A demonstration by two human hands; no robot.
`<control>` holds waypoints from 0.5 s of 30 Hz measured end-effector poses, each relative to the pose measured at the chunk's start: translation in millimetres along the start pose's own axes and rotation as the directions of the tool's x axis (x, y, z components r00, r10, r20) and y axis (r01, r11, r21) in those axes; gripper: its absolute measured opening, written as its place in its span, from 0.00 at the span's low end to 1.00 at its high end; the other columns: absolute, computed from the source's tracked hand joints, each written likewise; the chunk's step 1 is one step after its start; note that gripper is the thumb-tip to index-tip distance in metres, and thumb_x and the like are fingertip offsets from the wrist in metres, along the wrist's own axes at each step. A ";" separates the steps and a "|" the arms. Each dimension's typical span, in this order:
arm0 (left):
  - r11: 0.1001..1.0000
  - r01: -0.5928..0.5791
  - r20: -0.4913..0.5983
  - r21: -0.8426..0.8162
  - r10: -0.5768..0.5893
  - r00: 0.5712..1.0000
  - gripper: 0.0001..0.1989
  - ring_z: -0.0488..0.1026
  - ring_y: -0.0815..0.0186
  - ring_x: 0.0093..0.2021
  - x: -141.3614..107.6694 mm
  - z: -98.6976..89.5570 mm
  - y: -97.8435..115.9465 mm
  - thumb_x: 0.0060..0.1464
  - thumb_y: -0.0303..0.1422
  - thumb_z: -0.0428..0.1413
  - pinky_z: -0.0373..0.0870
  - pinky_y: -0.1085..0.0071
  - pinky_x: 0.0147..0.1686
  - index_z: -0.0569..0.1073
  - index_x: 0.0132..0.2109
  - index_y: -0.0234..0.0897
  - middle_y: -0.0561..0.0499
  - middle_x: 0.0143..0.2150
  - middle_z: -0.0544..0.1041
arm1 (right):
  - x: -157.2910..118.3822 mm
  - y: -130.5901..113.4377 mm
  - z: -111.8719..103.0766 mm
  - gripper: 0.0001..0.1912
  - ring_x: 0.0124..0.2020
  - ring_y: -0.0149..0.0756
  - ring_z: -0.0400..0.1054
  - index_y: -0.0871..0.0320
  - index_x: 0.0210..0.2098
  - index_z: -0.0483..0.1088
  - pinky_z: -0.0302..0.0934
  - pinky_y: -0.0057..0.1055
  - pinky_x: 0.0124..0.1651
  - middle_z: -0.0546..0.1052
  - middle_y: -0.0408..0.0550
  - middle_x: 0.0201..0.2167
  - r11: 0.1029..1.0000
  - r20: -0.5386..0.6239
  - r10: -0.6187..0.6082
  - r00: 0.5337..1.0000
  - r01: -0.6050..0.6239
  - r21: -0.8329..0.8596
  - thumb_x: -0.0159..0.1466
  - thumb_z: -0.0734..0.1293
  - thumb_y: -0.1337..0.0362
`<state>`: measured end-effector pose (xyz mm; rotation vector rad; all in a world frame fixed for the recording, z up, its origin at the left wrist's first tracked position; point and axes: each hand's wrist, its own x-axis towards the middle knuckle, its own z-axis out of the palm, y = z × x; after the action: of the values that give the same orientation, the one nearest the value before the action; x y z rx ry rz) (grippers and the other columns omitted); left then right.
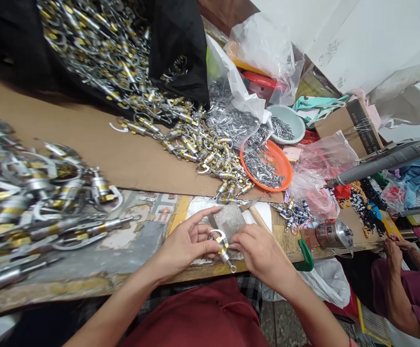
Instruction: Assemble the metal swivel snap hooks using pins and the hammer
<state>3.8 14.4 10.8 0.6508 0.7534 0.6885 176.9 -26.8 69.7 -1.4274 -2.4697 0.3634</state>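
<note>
My left hand [184,243] pinches a silver-and-yellow keychain [223,248] between thumb and fingers. Its curved white clip points up and its small end ring hangs down towards me. Close against the keychain's right side is my right hand [258,248], fingers curled together; whatever they pinch is hidden. Just beyond both hands a grey metal block [231,218] rests on the bench. A narrow blade [249,204] sticks out behind it, and a wooden handle [262,219] slants past on the right.
Keychains lie heaped at left [32,193] and in a large pile [195,142] beyond. Small metal parts fill an orange dish [286,161] and a pale bowl [298,118]. An electric screwdriver [387,164] hangs at right, above a metal mug [334,236]. A co-worker's hands [396,246] are far right.
</note>
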 end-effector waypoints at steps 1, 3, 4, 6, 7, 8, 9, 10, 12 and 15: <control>1.000 -0.002 0.001 0.000 0.002 1.000 0.43 0.71 0.69 0.23 0.1 -0.1 -0.3 0.33 0.27 0.67 0.70 0.74 0.23 0.58 0.58 0.36 0.59 0.24 0.73 | 1.6 -0.4 0.5 0.09 0.31 0.35 0.65 0.59 0.34 0.69 0.61 0.30 0.34 0.72 0.48 0.28 1.000 0.005 -0.010 1.000 0.010 0.005 0.65 0.58 0.70; 1.000 -0.008 0.001 0.004 0.008 1.000 0.43 0.72 0.68 0.25 0.1 -0.2 -1.2 0.33 0.28 0.67 0.71 0.73 0.24 0.59 0.58 0.37 0.58 0.24 0.73 | 5.8 -0.6 3.9 0.09 0.32 0.35 0.65 0.59 0.34 0.69 0.61 0.29 0.34 0.72 0.48 0.29 0.997 -0.005 -0.010 1.000 0.010 0.073 0.65 0.58 0.71; 1.000 -0.009 0.000 0.007 0.009 1.000 0.43 0.73 0.67 0.25 0.0 -0.2 -1.6 0.33 0.28 0.67 0.71 0.73 0.25 0.59 0.58 0.38 0.58 0.25 0.74 | 8.2 -0.4 6.1 0.08 0.32 0.34 0.66 0.58 0.34 0.69 0.61 0.28 0.34 0.72 0.47 0.29 0.993 -0.016 0.003 1.000 -0.001 0.122 0.64 0.59 0.72; 1.000 -0.010 -0.005 0.013 0.010 1.000 0.43 0.73 0.67 0.26 -0.4 0.0 -2.1 0.33 0.29 0.67 0.71 0.73 0.26 0.59 0.58 0.37 0.56 0.26 0.75 | 12.9 0.1 9.6 0.07 0.32 0.32 0.67 0.57 0.34 0.70 0.61 0.26 0.34 0.72 0.45 0.28 0.978 -0.023 0.056 0.998 -0.050 0.203 0.63 0.60 0.72; 1.000 -0.010 -0.008 0.015 0.010 1.000 0.44 0.73 0.67 0.26 -0.6 0.2 -2.2 0.33 0.29 0.67 0.71 0.73 0.26 0.59 0.58 0.37 0.56 0.26 0.75 | 15.0 0.3 10.6 0.07 0.31 0.31 0.67 0.57 0.34 0.71 0.61 0.25 0.34 0.72 0.44 0.28 0.970 -0.015 0.087 0.996 -0.081 0.230 0.63 0.62 0.72; 1.000 -0.010 -0.011 0.015 0.010 1.000 0.44 0.73 0.67 0.26 -0.7 0.4 -2.2 0.33 0.29 0.67 0.71 0.73 0.26 0.59 0.58 0.37 0.56 0.26 0.76 | 16.8 0.4 11.0 0.07 0.31 0.31 0.67 0.57 0.33 0.71 0.61 0.25 0.34 0.73 0.44 0.28 0.963 -0.003 0.112 0.994 -0.108 0.245 0.62 0.62 0.72; 1.000 -0.009 -0.012 0.015 0.009 1.000 0.44 0.73 0.67 0.26 -0.9 0.7 -2.0 0.33 0.29 0.67 0.71 0.73 0.26 0.59 0.58 0.37 0.56 0.26 0.76 | 18.3 0.6 10.9 0.07 0.31 0.30 0.67 0.57 0.33 0.72 0.60 0.24 0.33 0.73 0.43 0.27 0.958 0.011 0.133 0.991 -0.132 0.254 0.61 0.63 0.72; 1.000 -0.009 -0.012 0.014 0.009 1.000 0.44 0.73 0.67 0.26 -1.0 1.0 -1.7 0.32 0.29 0.67 0.71 0.73 0.26 0.59 0.58 0.36 0.56 0.26 0.76 | 19.5 0.8 10.5 0.07 0.30 0.30 0.67 0.58 0.33 0.72 0.60 0.24 0.33 0.73 0.43 0.27 0.955 0.022 0.148 0.989 -0.149 0.257 0.61 0.64 0.73; 1.000 -0.007 -0.011 0.014 0.007 1.000 0.44 0.73 0.67 0.26 -1.2 1.6 -1.0 0.33 0.28 0.67 0.72 0.72 0.26 0.59 0.58 0.36 0.55 0.26 0.76 | 21.4 2.0 9.1 0.06 0.29 0.30 0.66 0.59 0.33 0.73 0.59 0.25 0.32 0.72 0.43 0.26 0.947 0.035 0.166 0.986 -0.169 0.273 0.60 0.64 0.73; 1.000 -0.002 -0.009 0.018 0.002 1.000 0.43 0.73 0.67 0.25 -1.3 2.2 -0.3 0.33 0.28 0.67 0.71 0.72 0.25 0.58 0.58 0.36 0.56 0.25 0.75 | 23.2 5.7 7.5 0.06 0.28 0.29 0.66 0.58 0.30 0.74 0.59 0.23 0.30 0.72 0.41 0.24 0.910 0.054 0.196 0.979 -0.202 0.362 0.59 0.65 0.73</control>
<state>4.9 12.7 12.4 0.6658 0.7680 0.6875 167.7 -4.5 63.1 -1.5132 -2.1221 0.8326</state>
